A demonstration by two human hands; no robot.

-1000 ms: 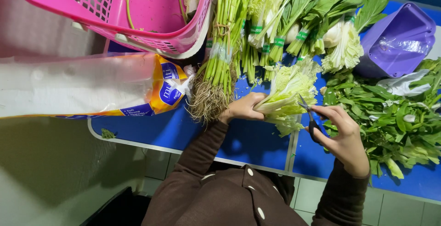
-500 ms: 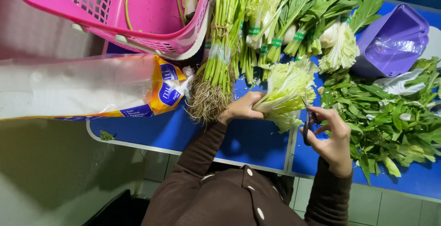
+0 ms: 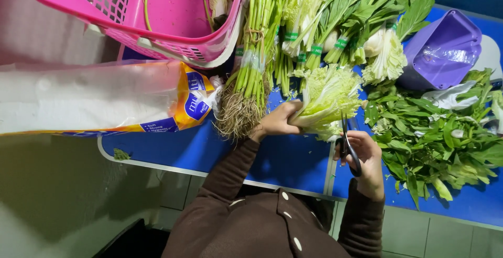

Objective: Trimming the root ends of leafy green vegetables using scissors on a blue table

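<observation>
Head view: the left hand (image 3: 276,123) is closed around the base of a pale green napa cabbage (image 3: 327,98), which lies on the blue table (image 3: 167,150) just past the middle, leaves fanning toward 1 o'clock. The right hand (image 3: 364,156) grips black-handled scissors (image 3: 347,145), fingers through the loops, blades pointing at 12 o'clock and touching the cabbage's lower edge.

Open blue tabletop lies at 7 to 8 o'clock of the hands, up to the table's pale front rim; everywhere else is crowded. A heap of loose leafy greens (image 3: 435,142) fills 3 o'clock, banded vegetable bundles (image 3: 325,22) 12 o'clock, a rooted bunch of green stalks (image 3: 249,69) 11 o'clock.

The pink plastic basket (image 3: 146,17) is cut off by the top edge; the purple tub (image 3: 443,51) sits at 2 o'clock. The scissor tips are hard to make out among the leaves.

At 9 o'clock lies a long clear plastic package (image 3: 99,98) with an orange and blue printed end.
</observation>
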